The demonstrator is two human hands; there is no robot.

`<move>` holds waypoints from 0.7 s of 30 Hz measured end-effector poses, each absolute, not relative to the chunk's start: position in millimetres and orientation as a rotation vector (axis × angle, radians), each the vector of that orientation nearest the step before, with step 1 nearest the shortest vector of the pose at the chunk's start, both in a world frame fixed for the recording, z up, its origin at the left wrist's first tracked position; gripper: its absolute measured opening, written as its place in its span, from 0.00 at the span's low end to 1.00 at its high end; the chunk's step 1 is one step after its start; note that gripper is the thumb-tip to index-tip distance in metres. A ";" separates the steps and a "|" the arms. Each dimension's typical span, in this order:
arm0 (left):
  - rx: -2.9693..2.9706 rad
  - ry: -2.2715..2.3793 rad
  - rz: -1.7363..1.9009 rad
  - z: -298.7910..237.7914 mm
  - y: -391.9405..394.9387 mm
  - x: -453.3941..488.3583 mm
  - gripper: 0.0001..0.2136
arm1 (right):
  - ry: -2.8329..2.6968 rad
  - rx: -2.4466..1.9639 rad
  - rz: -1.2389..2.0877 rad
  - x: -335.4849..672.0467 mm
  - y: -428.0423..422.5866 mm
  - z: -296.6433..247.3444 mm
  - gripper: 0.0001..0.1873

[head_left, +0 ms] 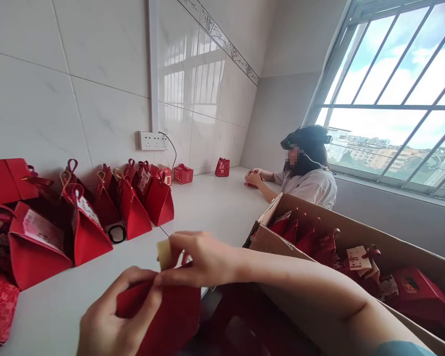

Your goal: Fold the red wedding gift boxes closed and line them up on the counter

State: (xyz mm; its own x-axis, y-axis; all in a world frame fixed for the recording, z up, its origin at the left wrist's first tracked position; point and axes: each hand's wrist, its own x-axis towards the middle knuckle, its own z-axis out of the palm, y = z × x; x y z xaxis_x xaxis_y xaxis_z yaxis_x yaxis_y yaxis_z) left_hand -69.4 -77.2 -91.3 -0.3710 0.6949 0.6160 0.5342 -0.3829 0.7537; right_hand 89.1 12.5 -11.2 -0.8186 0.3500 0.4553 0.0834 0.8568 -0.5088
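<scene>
A red gift box (180, 311) is close in front of me, low in the view. My left hand (118, 311) is closed around its upper edge, thumb on the near face and fingers over the top. Just above that edge is my right hand (203, 259), its fingers pinched by a small yellowish piece (164, 254) that looks like card or a tag. The fingertips of both hands meet at the box's top. What lies between the right fingertips is partly hidden, and the lower part of the box runs out of view.
Several red gift boxes with ribbon loops (133, 207) stand along the tiled wall at left, near a black ring-shaped object (116, 233). At right, a cardboard carton (341, 217) holds more red boxes. A co-worker (307, 173) sits at the table's far end, hands on a red box.
</scene>
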 end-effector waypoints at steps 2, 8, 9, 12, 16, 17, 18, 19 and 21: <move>1.697 1.588 1.745 -74.1 -72.1 -42.9 0.08 | -2.406 -0.414 0.718 110.6 8.8 -1.8 0.17; 1.542 1.319 1.585 -40.8 -53.8 17.0 0.06 | -2.150 -0.721 1.033 166.2 0.5 16.4 0.18; 1.526 1.294 1.545 -38.9 -52.4 22.6 0.05 | -2.119 -0.726 1.072 173.0 -1.2 16.0 0.18; 1.455 1.189 1.410 -37.4 -51.0 29.8 0.06 | -2.058 -0.748 1.105 186.9 -7.6 13.6 0.19; 1.204 0.816 1.261 -51.2 -49.8 21.6 0.20 | -1.998 -0.709 1.058 194.6 -12.5 18.2 0.18; 1.138 0.731 1.219 -58.1 -49.5 19.0 0.25 | -1.979 -0.676 1.044 195.6 -12.0 20.2 0.18; 1.087 0.679 1.178 -65.9 -49.4 17.0 0.29 | -1.964 -0.637 1.031 196.4 -10.8 21.6 0.19; 1.059 0.667 1.144 -74.4 -49.8 15.8 0.32 | -1.949 -0.595 1.025 196.9 -8.9 22.2 0.19; 1.086 0.757 1.127 -91.9 -52.1 15.1 0.30 | -1.906 -0.503 1.052 196.9 -3.5 19.8 0.18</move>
